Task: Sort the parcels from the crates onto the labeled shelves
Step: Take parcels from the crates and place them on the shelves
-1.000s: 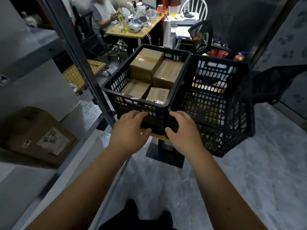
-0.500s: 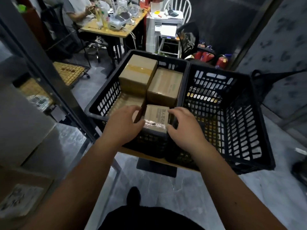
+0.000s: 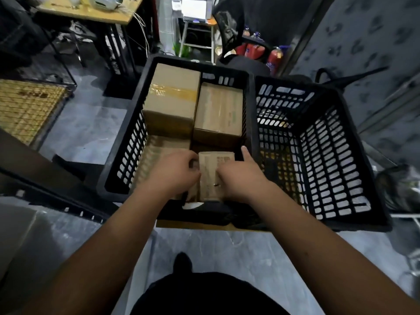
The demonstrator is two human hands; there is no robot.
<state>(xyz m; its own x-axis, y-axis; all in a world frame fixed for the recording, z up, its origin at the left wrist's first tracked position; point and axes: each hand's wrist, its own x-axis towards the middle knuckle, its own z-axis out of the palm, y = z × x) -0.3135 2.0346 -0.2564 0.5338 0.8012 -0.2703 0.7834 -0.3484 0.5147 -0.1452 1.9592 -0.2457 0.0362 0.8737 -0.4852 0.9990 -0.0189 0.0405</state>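
Both hands are down in the left black crate [image 3: 127, 155], on the small labelled parcel [image 3: 214, 169] at its near right corner. Left hand [image 3: 175, 173] has its fingers curled onto the parcel's left edge; right hand [image 3: 241, 176] has its fingers curled over the right edge, with one finger sticking up straight along the crate's inner wall. Looks like a two-handed grip, though the parcel's lower part is hidden by the hands, so I can't tell whether it is lifted or resting on the crate floor. The parcel's printed label faces up; the text is too blurred to read. Other parcels in the same crate: tall taped carton [image 3: 172, 96] at far left, flatter brown carton [image 3: 219, 110] just beside it at far right, and a low flat box [image 3: 159, 151] at near left, partly under the left hand. The right black crate [image 3: 336, 155] sits touching the left one, and only its mesh floor shows. Both crates stand on a wooden board [image 3: 195, 225]. Behind them: red fire extinguishers [image 3: 273, 56] and a wooden desk [image 3: 91, 12]. A yellow wire cage [image 3: 27, 105] sits on the floor at left.
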